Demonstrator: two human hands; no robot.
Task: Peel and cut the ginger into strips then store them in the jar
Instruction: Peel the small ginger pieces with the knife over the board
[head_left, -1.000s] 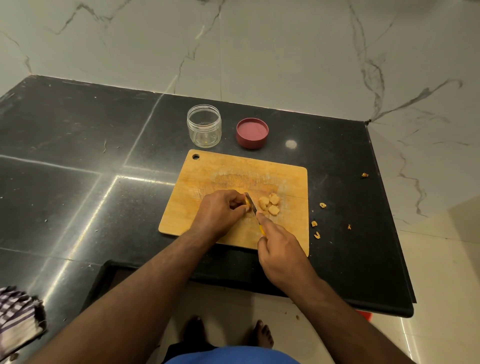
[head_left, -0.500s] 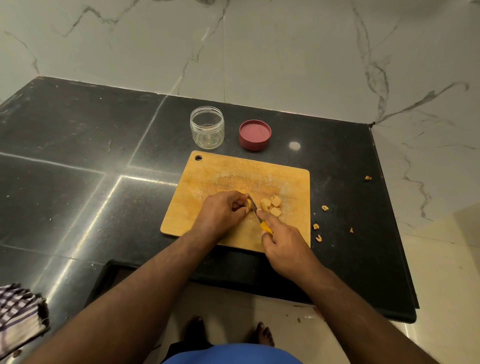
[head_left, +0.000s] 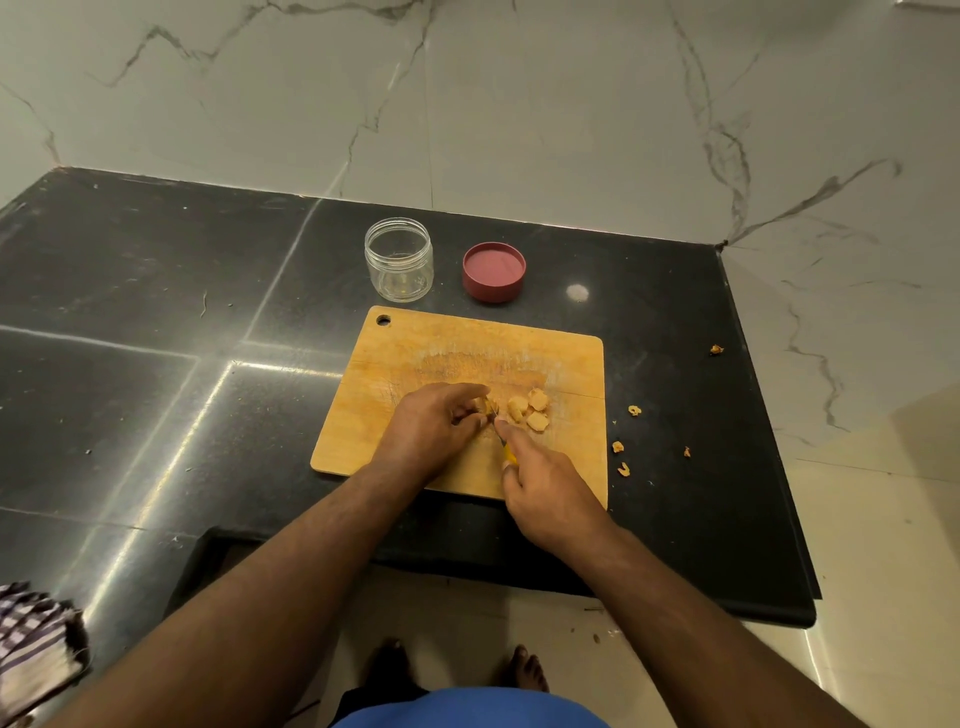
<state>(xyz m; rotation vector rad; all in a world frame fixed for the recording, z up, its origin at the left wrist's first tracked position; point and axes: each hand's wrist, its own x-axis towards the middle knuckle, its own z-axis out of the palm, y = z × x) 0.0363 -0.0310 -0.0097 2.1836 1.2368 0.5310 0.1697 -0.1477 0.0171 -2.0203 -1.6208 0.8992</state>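
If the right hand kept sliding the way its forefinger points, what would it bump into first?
Probably the left hand, which holds a ginger piece right ahead of the right hand and its knife. The gap is hard to judge.

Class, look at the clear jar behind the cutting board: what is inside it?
The jar looks empty; no ginger shows through its clear wall. Its lid lies beside it.

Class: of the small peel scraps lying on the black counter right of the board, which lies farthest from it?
The lone peel scrap near the counter's right edge; the others cluster closer to the board.
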